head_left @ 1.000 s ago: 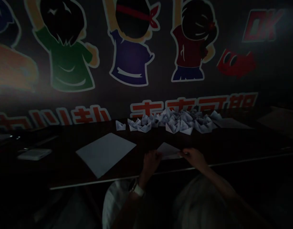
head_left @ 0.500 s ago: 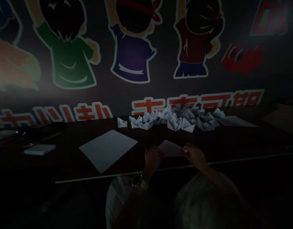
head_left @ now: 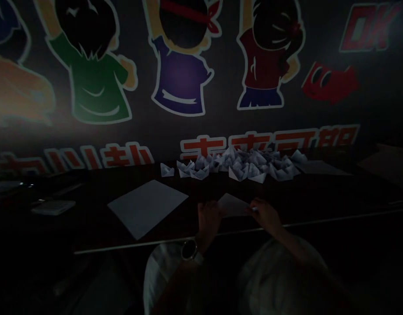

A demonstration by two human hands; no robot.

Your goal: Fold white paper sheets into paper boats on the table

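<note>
A folded white paper [head_left: 233,204] with a peaked top lies near the table's front edge, between my hands. My left hand [head_left: 209,217], with a watch [head_left: 189,250] on its wrist, closes on the paper's left corner. At the right corner, my right hand [head_left: 266,213] pinches the paper with the fingers together. Beyond them is a heap of folded paper boats [head_left: 239,169]. To the left of my hands lies a flat white sheet [head_left: 148,208]. The scene is dim, so the fold's details are hard to make out.
Behind the dark table [head_left: 175,227] stands a wall [head_left: 142,127] with painted cartoon figures and lettering. A white box-like object [head_left: 53,207] lies at the left. Another white sheet [head_left: 323,167] is right of the boats. My knees are below the table's front edge.
Both hands keep hold of the paper's corners, with only slight finger shifts. The whole view has moved a little; the boats and sheets lie as before.
</note>
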